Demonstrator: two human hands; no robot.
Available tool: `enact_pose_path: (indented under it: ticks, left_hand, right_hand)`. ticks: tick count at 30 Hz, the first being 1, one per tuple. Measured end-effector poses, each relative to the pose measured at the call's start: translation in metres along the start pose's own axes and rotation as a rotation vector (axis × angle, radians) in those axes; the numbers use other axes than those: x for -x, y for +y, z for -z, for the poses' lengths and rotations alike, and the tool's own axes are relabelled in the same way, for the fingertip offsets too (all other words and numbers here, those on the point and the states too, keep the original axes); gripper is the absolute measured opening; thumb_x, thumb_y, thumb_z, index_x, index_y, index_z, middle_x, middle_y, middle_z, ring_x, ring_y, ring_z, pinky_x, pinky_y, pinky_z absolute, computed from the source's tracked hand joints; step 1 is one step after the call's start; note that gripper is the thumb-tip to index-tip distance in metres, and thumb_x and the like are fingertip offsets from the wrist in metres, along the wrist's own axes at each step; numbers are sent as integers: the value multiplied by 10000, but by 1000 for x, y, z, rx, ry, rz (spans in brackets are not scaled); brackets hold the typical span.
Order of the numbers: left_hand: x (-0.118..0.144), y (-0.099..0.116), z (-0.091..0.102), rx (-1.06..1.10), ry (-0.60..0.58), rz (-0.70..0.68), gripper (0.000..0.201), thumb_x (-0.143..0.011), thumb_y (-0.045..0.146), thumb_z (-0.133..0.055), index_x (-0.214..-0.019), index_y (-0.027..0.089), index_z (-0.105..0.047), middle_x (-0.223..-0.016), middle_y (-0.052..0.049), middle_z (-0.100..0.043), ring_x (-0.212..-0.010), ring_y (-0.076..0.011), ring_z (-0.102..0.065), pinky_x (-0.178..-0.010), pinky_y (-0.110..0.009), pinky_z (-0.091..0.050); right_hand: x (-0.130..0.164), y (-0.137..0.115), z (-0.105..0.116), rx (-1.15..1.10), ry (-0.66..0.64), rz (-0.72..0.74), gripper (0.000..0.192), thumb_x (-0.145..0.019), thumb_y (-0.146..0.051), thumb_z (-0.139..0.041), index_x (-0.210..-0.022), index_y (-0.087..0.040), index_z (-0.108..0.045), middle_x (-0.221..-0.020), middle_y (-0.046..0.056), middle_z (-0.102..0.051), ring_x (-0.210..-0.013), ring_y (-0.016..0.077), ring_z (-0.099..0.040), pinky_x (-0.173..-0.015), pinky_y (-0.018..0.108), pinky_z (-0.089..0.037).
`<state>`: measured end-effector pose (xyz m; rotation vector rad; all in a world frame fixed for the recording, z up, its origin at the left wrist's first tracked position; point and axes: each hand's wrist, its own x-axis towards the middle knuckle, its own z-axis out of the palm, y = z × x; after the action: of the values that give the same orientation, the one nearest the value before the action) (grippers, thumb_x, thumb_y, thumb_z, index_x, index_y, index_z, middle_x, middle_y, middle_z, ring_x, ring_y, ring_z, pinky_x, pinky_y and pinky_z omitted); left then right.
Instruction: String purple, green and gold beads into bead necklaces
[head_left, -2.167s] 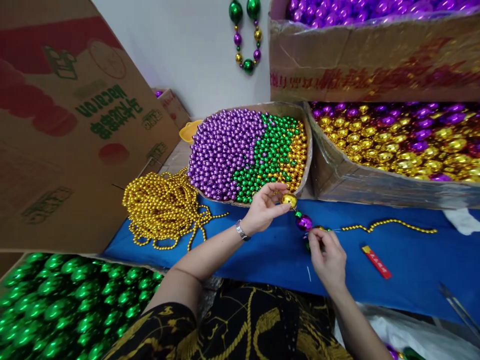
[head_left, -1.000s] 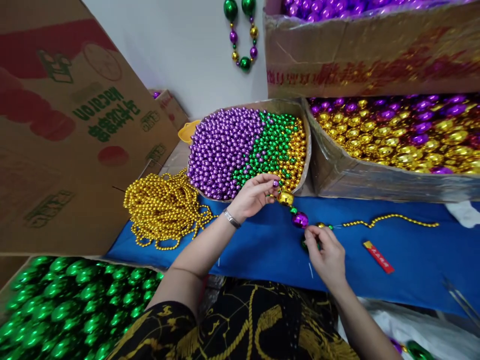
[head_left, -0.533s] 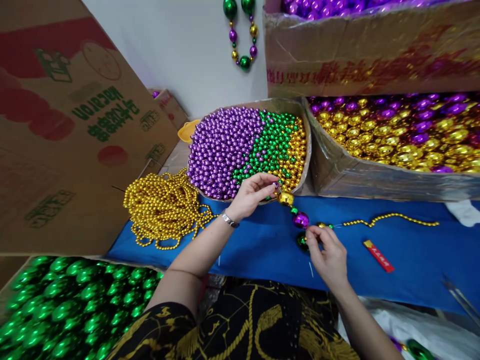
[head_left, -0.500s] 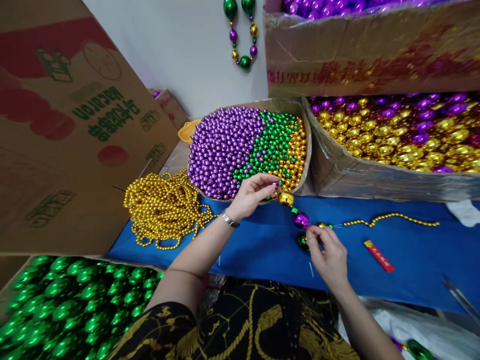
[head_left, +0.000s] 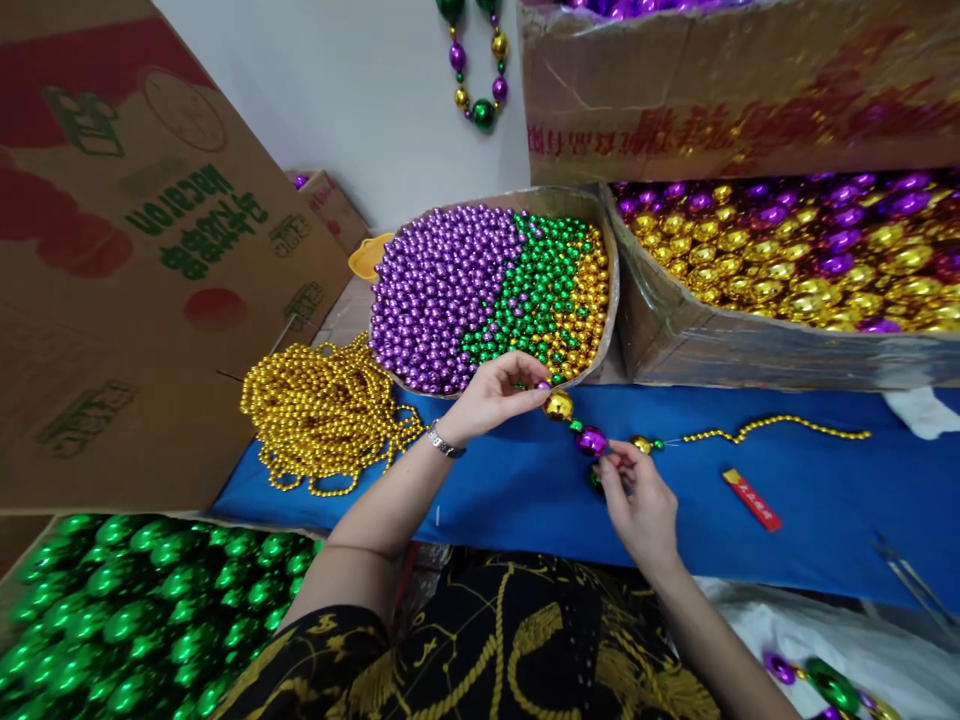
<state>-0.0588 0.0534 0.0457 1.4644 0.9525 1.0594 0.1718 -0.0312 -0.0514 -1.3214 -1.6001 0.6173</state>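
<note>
My left hand point(head_left: 499, 398) is closed in a pinch on a small purple bead point(head_left: 543, 386) at the upper end of a bead strand. Below that bead hang a large gold bead point(head_left: 557, 405), a small green bead point(head_left: 575, 426) and a large purple bead point(head_left: 590, 440). At the purple bead's lower right side, my right hand point(head_left: 641, 495) pinches the strand. A dark green bead point(head_left: 596, 480) is mostly hidden behind its fingers. Beyond the right hand lie a gold bead point(head_left: 640, 443) and a string of small gold beads point(head_left: 776, 428) on the blue cloth point(head_left: 517, 490).
A box of small purple, green and gold beads point(head_left: 450, 290) stands ahead. At right, a carton point(head_left: 750, 355) holds larger gold and purple beads. Gold bead strings point(head_left: 322, 415) lie left, above large green beads point(head_left: 150, 610). A red packet point(head_left: 752, 500) and tweezers point(head_left: 911, 575) lie right.
The view has shifted slightly. Both hands and the strand have moved a little left, and the gold bead sits slightly lower. The dark green bead is now more hidden by the right hand.
</note>
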Motion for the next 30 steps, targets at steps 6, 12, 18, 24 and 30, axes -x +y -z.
enact_pose_path:
  ticks: [6, 12, 18, 24, 30]
  left_hand:
    - [18, -6, -8, -81, 21, 42, 193, -838, 335, -705, -881, 146, -695, -889, -69, -731, -758, -113, -663, -646, -227, -550]
    - [25, 24, -13, -325, 70, -293, 71, -884, 237, -653, -897, 181, -694, -948, -52, -737, -904, -129, -684, -807, -274, -564]
    - [20, 61, -15, -349, 115, -401, 78, -899, 231, -627, -907, 179, -685, -909, -42, -727, -866, -137, -682, -756, -282, -576]
    - [41, 25, -16, -155, 224, -336, 173, -920, 230, -590, -1082, 193, -638, -1018, -57, -711, -884, -132, -689, -782, -280, -592]
    - [52, -91, -51, -310, -38, -294, 677, -809, 301, -710, -1408, 175, -420, -1392, -176, -531, -1274, -291, -549, -1061, -454, -487]
  right_hand:
    - [15, 13, -21, -229, -225, -247, 270, -958, -381, -478, -1161, -203, -495, -1002, 89, -699, -822, 177, -728, -747, 320, -612]
    - [-24, -8, 11, 171, -175, 70, 247, -963, -304, -476, -1126, -209, -636, -1105, 102, -694, -960, 204, -694, -899, 367, -565]
    - [-58, -52, -3, 38, -270, 334, 300, -990, -277, -466, -1252, -213, -600, -1132, 84, -703, -1012, 176, -685, -878, 329, -575]
    - [-62, -45, -20, 43, -261, 344, 241, -1002, -251, -427, -1083, -211, -650, -873, 33, -730, -739, 124, -695, -676, 240, -565]
    - [-55, -49, -17, 212, -316, 456, 260, -967, -223, -454, -1115, -246, -667, -945, 24, -732, -787, 124, -691, -671, 217, -539]
